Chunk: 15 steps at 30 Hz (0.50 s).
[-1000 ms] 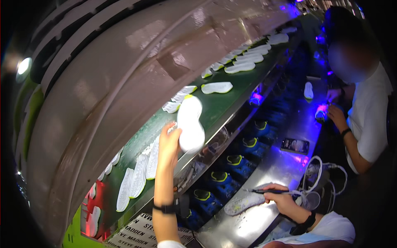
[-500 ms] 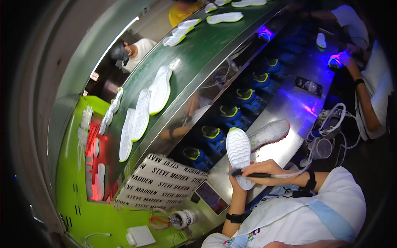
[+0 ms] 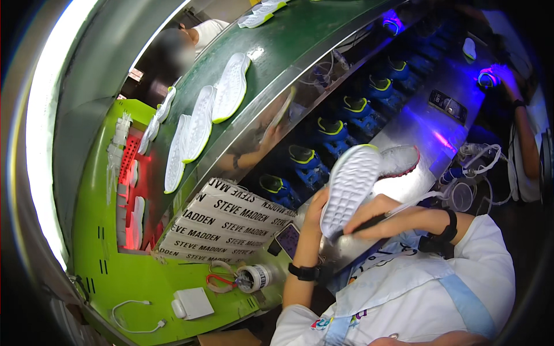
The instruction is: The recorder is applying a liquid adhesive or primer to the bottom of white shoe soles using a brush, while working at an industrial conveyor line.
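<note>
My left hand (image 3: pixel 315 209) is wrapped around the edge of a white shoe sole (image 3: pixel 353 183), which is tilted with its bumpy patterned face showing. My right hand (image 3: pixel 388 221) grips a dark pen-like tool (image 3: pixel 369 224) with a thin white cord or tube behind it. The tool's tip is by the lower end of the sole; whether it touches cannot be made out, as the fingers are slightly blurred. Just beyond the sole, a grey shoe (image 3: pixel 399 160) with a red edge rests on the metal bench (image 3: pixel 398 128), partly covered by the sole.
Left of my hands stands a box with printed paper (image 3: pixel 222 222), beside a phone (image 3: pixel 287 237) and a white cup (image 3: pixel 261 277). Blue shoes (image 3: pixel 330 128) line a rack. Soles (image 3: pixel 232 86) lie on the green belt (image 3: pixel 277 75). A co-worker's hand (image 3: pixel 508 76) is at right, near a clear cup (image 3: pixel 460 197).
The sole has come up and to the right, now larger in view and overlapping the grey shoe. My left hand rose with it; my right hand shifted slightly up. The whole view has shifted too.
</note>
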Tool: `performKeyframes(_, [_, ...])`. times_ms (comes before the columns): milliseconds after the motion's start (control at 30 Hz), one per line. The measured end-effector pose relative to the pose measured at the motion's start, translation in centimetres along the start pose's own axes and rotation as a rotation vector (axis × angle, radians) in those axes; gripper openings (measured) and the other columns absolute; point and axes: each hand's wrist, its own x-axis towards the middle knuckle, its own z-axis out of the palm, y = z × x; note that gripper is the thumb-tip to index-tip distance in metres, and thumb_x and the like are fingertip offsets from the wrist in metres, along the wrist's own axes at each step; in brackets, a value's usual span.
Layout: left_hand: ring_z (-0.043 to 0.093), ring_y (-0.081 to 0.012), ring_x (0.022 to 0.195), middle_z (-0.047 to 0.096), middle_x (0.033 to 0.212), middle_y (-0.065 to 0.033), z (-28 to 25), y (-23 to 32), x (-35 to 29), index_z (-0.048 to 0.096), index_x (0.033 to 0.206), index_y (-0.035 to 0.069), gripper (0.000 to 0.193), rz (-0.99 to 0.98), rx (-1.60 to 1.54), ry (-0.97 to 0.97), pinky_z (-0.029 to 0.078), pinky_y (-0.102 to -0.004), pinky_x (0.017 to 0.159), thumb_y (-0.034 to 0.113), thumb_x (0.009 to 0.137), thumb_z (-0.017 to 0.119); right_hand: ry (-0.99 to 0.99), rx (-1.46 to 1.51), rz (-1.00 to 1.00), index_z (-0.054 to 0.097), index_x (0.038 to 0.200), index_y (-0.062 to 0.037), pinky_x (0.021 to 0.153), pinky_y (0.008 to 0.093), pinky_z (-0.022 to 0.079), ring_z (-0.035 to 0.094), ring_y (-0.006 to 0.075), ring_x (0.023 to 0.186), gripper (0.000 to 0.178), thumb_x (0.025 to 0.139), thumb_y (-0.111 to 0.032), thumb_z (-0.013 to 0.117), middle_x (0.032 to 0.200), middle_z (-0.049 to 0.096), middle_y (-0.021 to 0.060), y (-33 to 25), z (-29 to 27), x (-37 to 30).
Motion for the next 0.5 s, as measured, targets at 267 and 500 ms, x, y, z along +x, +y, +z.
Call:
performKeyframes(267, [0.064, -0.0139, 0.083, 0.065, 0.100, -0.0118, 1.6, 2.2, 3.9, 0.059, 0.112, -0.004, 0.035, -0.633, 0.434, -0.168, 0.051, -0.0234, 0.073, 0.023, 0.091, 0.053, -0.005, -0.498, -0.388, 0.069, 0.089, -0.0085, 0.068, 0.0334, 0.048, 0.059, 0.0234, 0.079, 0.018, 0.071, -0.006, 0.066, 0.087, 0.066, 0.0052, -0.9, -2.5, -0.9])
performKeyframes(500, [0.036, -0.0307, 0.128, 0.030, 0.142, -0.0203, 2.3, -2.2, 1.6, 0.024, 0.140, 0.001, 0.067, 0.085, -0.184, 0.215, 0.030, -0.0439, 0.105, 0.047, 0.092, 0.030, 0.422, 0.051, 0.023, 0.070, 0.090, -0.0030, 0.084, 0.0314, 0.047, 0.063, 0.0196, 0.086, 0.020, 0.070, -0.002, 0.068, 0.090, 0.067, 0.0114, -1.2, -4.8, -1.9])
